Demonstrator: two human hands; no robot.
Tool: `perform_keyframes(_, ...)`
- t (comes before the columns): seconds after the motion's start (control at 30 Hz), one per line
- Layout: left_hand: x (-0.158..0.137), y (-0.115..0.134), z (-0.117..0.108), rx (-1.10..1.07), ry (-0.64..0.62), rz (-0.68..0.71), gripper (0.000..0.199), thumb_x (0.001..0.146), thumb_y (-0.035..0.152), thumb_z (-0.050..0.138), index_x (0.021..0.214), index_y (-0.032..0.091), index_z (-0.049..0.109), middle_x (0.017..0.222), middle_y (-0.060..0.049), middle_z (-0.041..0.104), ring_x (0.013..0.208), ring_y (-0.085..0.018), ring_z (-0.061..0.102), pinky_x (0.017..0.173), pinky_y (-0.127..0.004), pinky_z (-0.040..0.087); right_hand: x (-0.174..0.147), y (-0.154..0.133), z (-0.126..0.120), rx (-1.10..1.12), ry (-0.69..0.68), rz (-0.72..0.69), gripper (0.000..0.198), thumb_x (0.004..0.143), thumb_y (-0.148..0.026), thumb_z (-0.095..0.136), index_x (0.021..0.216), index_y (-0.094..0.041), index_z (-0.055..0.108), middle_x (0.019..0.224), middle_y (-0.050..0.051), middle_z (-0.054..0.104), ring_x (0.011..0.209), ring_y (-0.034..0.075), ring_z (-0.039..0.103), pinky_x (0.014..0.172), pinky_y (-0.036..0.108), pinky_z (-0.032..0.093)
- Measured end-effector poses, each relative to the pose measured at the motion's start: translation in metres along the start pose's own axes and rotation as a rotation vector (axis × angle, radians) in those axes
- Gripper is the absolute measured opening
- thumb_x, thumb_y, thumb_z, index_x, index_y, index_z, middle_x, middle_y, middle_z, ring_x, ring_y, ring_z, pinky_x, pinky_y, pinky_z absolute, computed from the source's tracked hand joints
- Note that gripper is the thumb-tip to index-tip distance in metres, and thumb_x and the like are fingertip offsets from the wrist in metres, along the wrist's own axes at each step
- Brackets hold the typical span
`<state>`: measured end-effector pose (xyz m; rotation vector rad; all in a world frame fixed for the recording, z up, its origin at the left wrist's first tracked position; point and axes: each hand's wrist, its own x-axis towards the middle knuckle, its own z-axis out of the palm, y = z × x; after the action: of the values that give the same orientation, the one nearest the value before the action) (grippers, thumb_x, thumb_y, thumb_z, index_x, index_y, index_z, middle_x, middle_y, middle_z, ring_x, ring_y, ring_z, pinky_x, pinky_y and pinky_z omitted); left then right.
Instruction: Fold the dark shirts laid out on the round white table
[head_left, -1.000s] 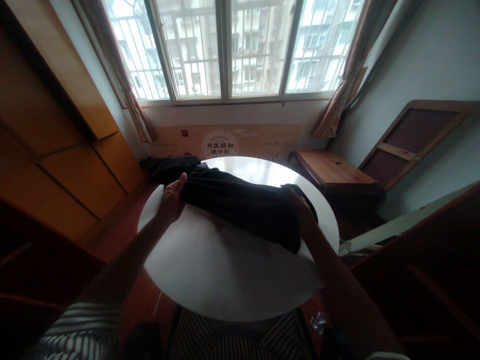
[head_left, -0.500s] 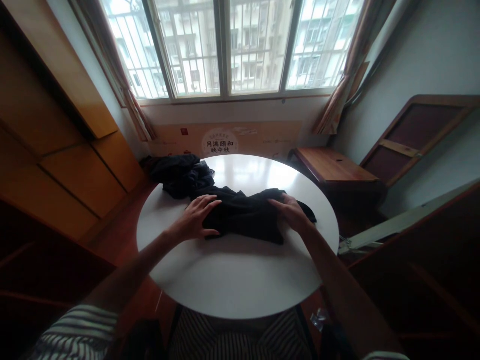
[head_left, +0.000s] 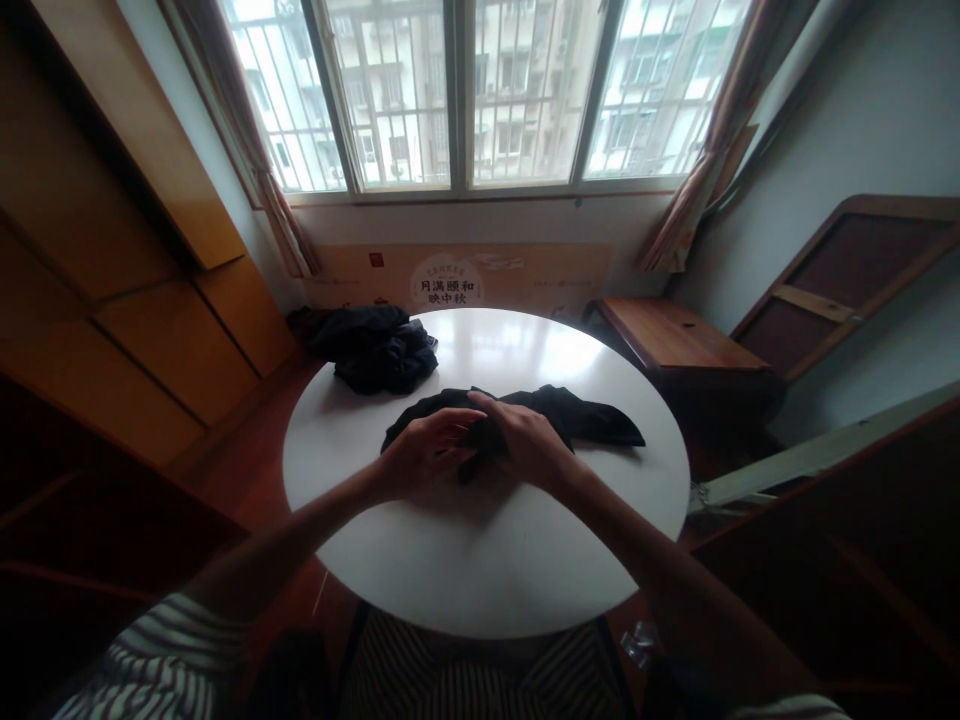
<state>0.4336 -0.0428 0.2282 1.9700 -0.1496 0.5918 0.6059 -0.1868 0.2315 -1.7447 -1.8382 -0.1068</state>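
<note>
A crumpled black garment (head_left: 592, 418) lies across the middle of the white round table (head_left: 480, 570), its tapering end pointing right. My left hand (head_left: 427, 452) grips the front edge of the cloth, fingers curled and thumb underneath. Close beside it, my right hand (head_left: 529, 440) is closed on the same garment, its fingertips pointing left toward the other hand. Dark fabric shows in the narrow gap between the hands. The exact kind of garment cannot be made out, and part of it is hidden by my fingers.
A heap of dark clothes (head_left: 382, 350) sits at the table's far left edge. Wooden cabinets (head_left: 172, 330) stand at the left, and a low wooden table (head_left: 682, 335) is to the right. Behind is a barred window (head_left: 517, 100).
My right hand has moved left and my left hand slightly right, so they now nearly meet. The garment is bunched between them and apart from the heap.
</note>
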Motion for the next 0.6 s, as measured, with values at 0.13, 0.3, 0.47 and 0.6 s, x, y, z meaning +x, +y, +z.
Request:
perform_keyframes(0.13, -0.01, -0.018, -0.022, 0.234, 0.142, 0.005, 0.034, 0.095, 0.018, 0.053, 0.128, 0.019, 0.056, 0.115, -0.011, 0.067, 0.104, -0.02, 0.067, 0.093, -0.038, 0.055, 0.0, 0.027, 0.003, 0.245, 0.238, 0.227, 0.031, 0.075, -0.016, 0.058, 0.105, -0.019, 0.066, 0.085, 0.005, 0.071, 0.076, 0.023, 0.067, 0.071, 0.034, 0.051)
perform_keyframes(0.3, -0.027, -0.079, -0.063, 0.625, 0.248, -0.109, 0.055, 0.083, 0.021, 0.062, 0.135, 0.013, 0.051, 0.134, -0.017, 0.056, 0.128, -0.031, 0.052, 0.112, -0.053, 0.038, 0.006, 0.035, -0.01, 0.804, 0.573, 0.489, 0.022, 0.072, -0.039, 0.068, 0.081, -0.02, 0.065, 0.079, 0.002, 0.068, 0.076, 0.022, 0.065, 0.071, 0.036, 0.053)
perform_keyframes(0.47, -0.027, -0.094, -0.06, 0.335, 0.012, -0.352, 0.059, 0.064, 0.04, 0.085, 0.116, 0.017, 0.066, 0.116, -0.011, 0.067, 0.112, -0.032, 0.06, 0.099, -0.047, 0.049, 0.018, 0.007, -0.022, 1.118, 0.563, 0.591, 0.032, 0.065, -0.044, 0.075, 0.083, -0.022, 0.061, 0.075, 0.0, 0.065, 0.078, 0.023, 0.065, 0.074, 0.037, 0.055)
perform_keyframes(0.6, -0.029, -0.075, -0.044, -0.15, -0.07, -0.445, 0.038, 0.064, 0.047, 0.085, 0.085, 0.018, 0.072, 0.084, -0.005, 0.069, 0.087, -0.026, 0.065, 0.079, -0.039, 0.054, 0.026, -0.012, -0.03, 1.175, 0.605, 0.582, 0.034, 0.068, -0.049, 0.074, 0.086, -0.023, 0.061, 0.079, 0.0, 0.067, 0.086, 0.024, 0.067, 0.079, 0.038, 0.056)
